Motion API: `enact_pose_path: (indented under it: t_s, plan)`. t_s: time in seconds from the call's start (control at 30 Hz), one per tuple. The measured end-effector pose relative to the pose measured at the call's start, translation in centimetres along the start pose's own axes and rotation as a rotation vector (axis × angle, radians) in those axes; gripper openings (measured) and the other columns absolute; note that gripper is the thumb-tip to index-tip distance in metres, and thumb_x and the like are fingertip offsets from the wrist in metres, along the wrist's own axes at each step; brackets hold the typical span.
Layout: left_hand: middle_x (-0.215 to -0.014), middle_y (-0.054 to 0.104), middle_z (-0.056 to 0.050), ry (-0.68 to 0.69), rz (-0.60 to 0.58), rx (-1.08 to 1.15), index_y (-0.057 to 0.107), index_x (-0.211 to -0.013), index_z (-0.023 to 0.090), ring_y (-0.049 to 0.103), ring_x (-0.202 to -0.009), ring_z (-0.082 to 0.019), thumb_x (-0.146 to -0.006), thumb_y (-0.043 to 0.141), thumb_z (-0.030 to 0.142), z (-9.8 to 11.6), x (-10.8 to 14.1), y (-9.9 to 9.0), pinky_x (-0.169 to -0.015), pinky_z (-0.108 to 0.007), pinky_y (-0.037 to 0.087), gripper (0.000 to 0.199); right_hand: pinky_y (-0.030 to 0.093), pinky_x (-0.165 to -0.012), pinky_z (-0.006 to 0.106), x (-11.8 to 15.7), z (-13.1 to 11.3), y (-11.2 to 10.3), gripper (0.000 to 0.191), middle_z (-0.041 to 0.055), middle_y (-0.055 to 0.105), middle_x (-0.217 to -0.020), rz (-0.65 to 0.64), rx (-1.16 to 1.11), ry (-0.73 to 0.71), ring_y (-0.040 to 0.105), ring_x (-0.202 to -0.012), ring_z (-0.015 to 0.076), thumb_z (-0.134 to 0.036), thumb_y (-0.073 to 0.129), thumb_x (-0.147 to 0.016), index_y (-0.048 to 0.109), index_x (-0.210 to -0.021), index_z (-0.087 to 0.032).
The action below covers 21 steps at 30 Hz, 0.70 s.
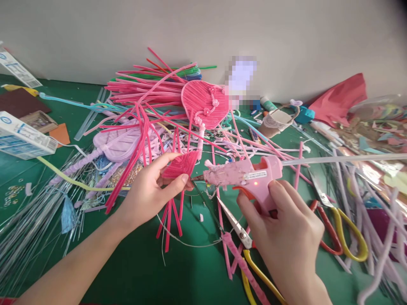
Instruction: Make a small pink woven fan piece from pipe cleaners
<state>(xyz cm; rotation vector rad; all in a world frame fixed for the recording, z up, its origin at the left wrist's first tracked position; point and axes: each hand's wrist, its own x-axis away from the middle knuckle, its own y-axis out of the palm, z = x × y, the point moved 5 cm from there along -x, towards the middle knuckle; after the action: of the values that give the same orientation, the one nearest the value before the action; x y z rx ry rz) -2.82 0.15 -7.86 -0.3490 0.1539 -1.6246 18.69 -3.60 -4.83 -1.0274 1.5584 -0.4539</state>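
Note:
My left hand (159,182) pinches a flat panel of red pipe cleaners (182,166), with loose stems sticking out below and above it. A pink glue gun (251,173) is gripped in my right hand (282,220), its small light lit orange and a long clear glue stick (343,159) coming out of its back. The gun's nozzle points left and lies at the panel's right edge; I cannot tell whether it touches. Beneath the hands, a thin wire loop (190,245) joins a pink-wrapped handle (243,262). Behind stands a finished-looking red fan shape (203,101) with small flowers.
Scissors with yellow handles (246,241) lie under my right hand; another pair (333,216) is at right. A lilac fan shape (116,142), thin metal wires (34,212), a paper cup (275,123) and a white-blue box (27,135) surround the work. A wall (95,34) rises behind.

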Motion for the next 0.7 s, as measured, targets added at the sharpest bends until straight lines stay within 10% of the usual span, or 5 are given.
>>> enact_pose_path:
  t_s: [0.5,0.7]
  plan:
    - [-0.087,0.081,-0.003,0.006,-0.009,-0.019,0.054,-0.13,0.021,0.079,-0.083,-0.025,-0.088,0.067,0.047,-0.3,-0.1,-0.1,-0.077,-0.032,0.062,0.05,0.031,-0.045,0.021,-0.2,-0.1,-0.5,0.036,-0.0067,0.038,-0.061,-0.02,0.04,0.022,0.035,-0.048,0.008,-0.024,0.06,-0.084,0.028,-0.067,-0.024]
    - [-0.073,0.078,-0.001,-0.013,-0.014,-0.025,0.053,-0.134,0.019,0.078,-0.073,-0.025,-0.087,0.066,0.052,-0.5,-0.1,-0.2,-0.069,-0.032,0.062,0.059,0.029,-0.042,0.028,-3.9,7.2,-1.6,0.051,-0.0062,0.036,-0.041,-0.11,0.157,0.225,0.035,-0.036,0.0099,-0.046,0.068,-0.072,0.026,-0.051,-0.026]
